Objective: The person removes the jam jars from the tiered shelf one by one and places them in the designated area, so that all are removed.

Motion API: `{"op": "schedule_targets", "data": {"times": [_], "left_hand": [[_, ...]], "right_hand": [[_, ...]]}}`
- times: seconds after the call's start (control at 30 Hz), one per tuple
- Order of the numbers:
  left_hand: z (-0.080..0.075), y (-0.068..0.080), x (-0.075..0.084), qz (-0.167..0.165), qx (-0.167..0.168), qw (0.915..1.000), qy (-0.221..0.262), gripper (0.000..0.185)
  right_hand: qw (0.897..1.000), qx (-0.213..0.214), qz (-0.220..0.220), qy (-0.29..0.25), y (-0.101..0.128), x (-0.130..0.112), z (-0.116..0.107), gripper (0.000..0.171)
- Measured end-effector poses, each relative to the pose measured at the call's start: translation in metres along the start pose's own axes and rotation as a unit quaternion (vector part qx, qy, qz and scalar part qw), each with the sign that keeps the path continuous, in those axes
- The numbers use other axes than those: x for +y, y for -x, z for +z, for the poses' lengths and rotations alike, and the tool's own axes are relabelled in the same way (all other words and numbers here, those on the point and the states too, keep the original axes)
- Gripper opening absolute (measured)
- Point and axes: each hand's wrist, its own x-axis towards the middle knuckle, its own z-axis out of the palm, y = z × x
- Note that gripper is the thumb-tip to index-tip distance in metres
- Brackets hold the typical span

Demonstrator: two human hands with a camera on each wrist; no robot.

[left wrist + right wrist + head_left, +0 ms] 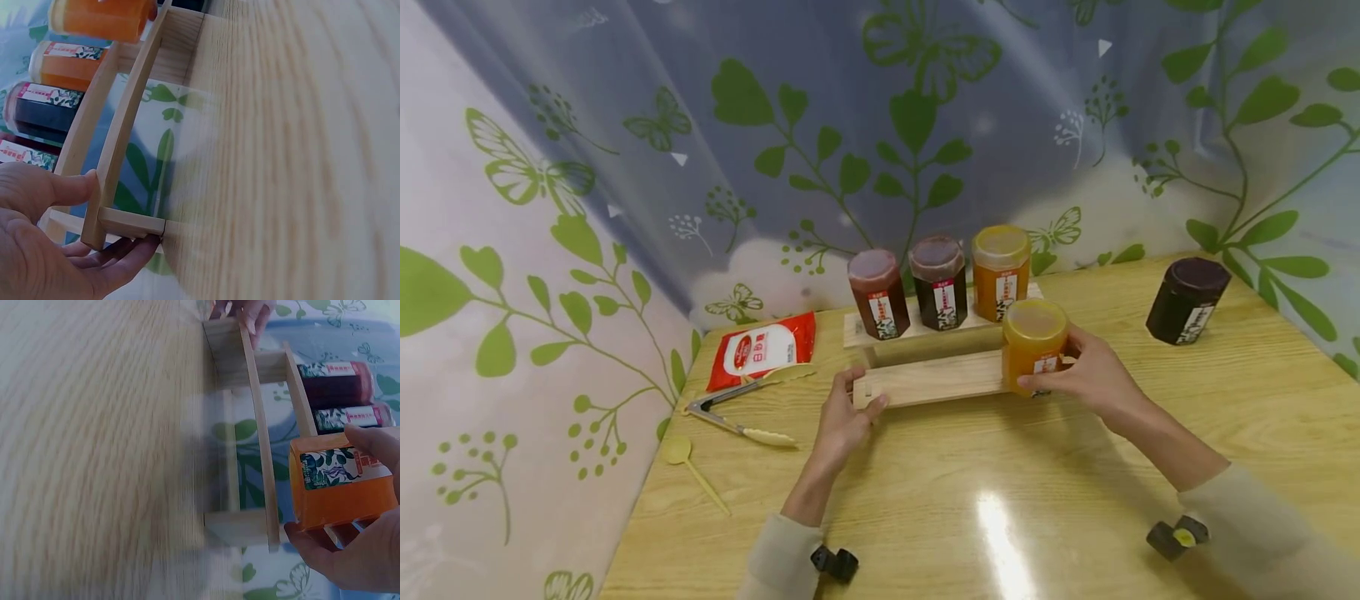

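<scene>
A two-step wooden rack (pixel 925 379) stands on the table. My left hand (pixel 842 421) grips the left end of its lower step, thumb on the front edge and fingers round the end piece in the left wrist view. At the right end of that step, my right hand (pixel 1101 371) holds a jar of orange jam (pixel 1030 346), its base right at the board. Along the upper step stand a dark red jar (pixel 880 296), a near-black jar (pixel 938 283) and another orange jar (pixel 1002 271), all upright with labels facing me.
A dark purple jar (pixel 1187 300) stands on the table at the far right. On the left lie a red-and-white packet (pixel 762 350), spread tongs (pixel 722 408) with yellowish tips and a yellow spoon (pixel 677 450). A patterned curtain (pixel 850 125) hangs behind the table.
</scene>
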Motion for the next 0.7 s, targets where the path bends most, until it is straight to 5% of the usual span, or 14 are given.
{"op": "schedule_targets", "data": {"times": [0.7], "left_hand": [[0.000,0.000,-0.001,0.007,0.002,1.0000,-0.006,0.057]], "right_hand": [[0.997,0.068,0.030,0.006,-0.009,0.040,-0.064,0.090]]}}
